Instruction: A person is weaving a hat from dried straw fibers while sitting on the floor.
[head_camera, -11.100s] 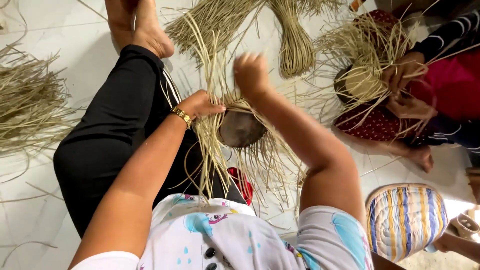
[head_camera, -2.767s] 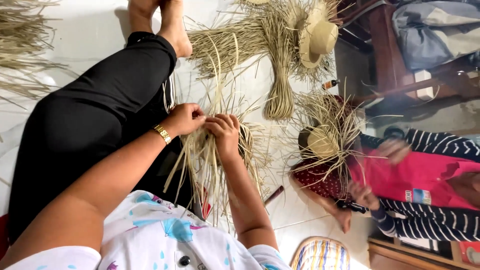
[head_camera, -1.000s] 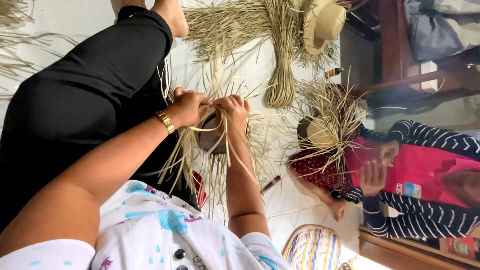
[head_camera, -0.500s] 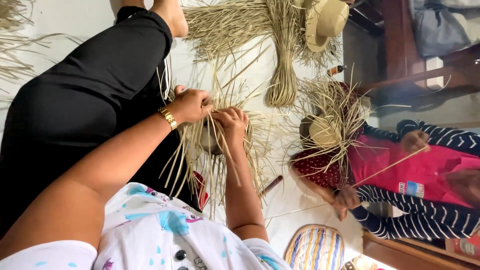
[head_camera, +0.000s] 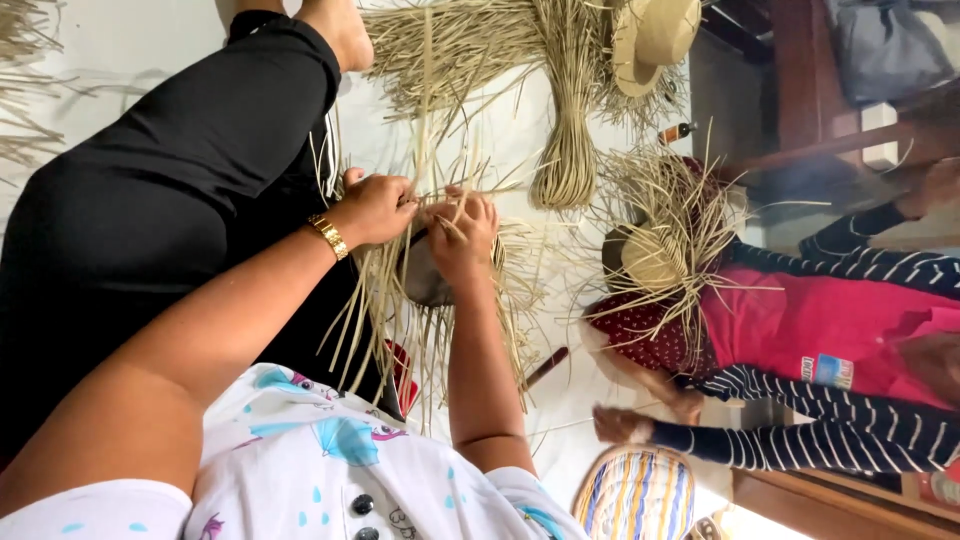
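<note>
My left hand (head_camera: 375, 205), with a gold bracelet (head_camera: 328, 236) on the wrist, pinches pale straw strands (head_camera: 385, 300) at the top of a half-woven straw piece. My right hand (head_camera: 465, 235) grips more strands right beside it, the fingers of the two hands almost touching. The strands hang over a dark round form (head_camera: 425, 278) that rests against my black-trousered leg (head_camera: 180, 200). Long loose straw ends fan out below and to the right of the form.
A tied straw bundle (head_camera: 568, 150) and loose straw lie on the white floor ahead, with a finished straw hat (head_camera: 655, 35) beyond. To the right another person in a red top (head_camera: 800, 320) weaves a straw hat (head_camera: 655, 255). A striped woven basket (head_camera: 635, 495) stands near my right elbow.
My right hand has shifted up closer to my left hand on the strands. The other person's hands have moved down, one arm now stretched towards the floor.
</note>
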